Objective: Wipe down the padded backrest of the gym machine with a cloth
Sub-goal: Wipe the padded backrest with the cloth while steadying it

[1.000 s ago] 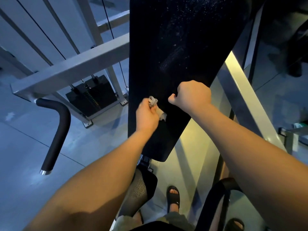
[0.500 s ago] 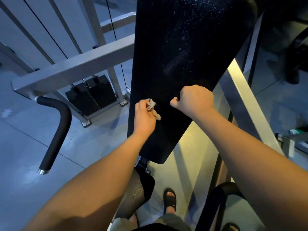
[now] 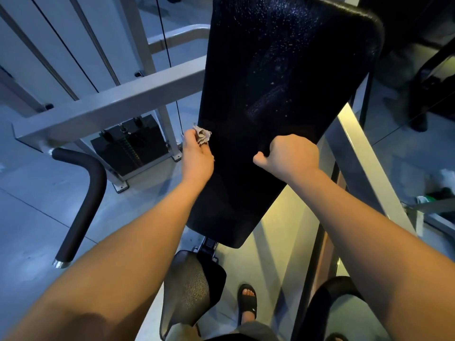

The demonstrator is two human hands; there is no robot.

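Backrest point(image 3: 270, 94) top beyond upper edge

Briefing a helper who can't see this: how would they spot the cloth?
Find the long black padded backrest in the middle. At its left edge, the left hand grips the cloth. It is a small crumpled greyish wad, the only pale fabric there.

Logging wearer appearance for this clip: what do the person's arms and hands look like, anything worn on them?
The left forearm and right forearm are bare as far as the frame shows: no sleeves. The left hand and right hand carry no gloves, and no watch, bracelet or ring shows.
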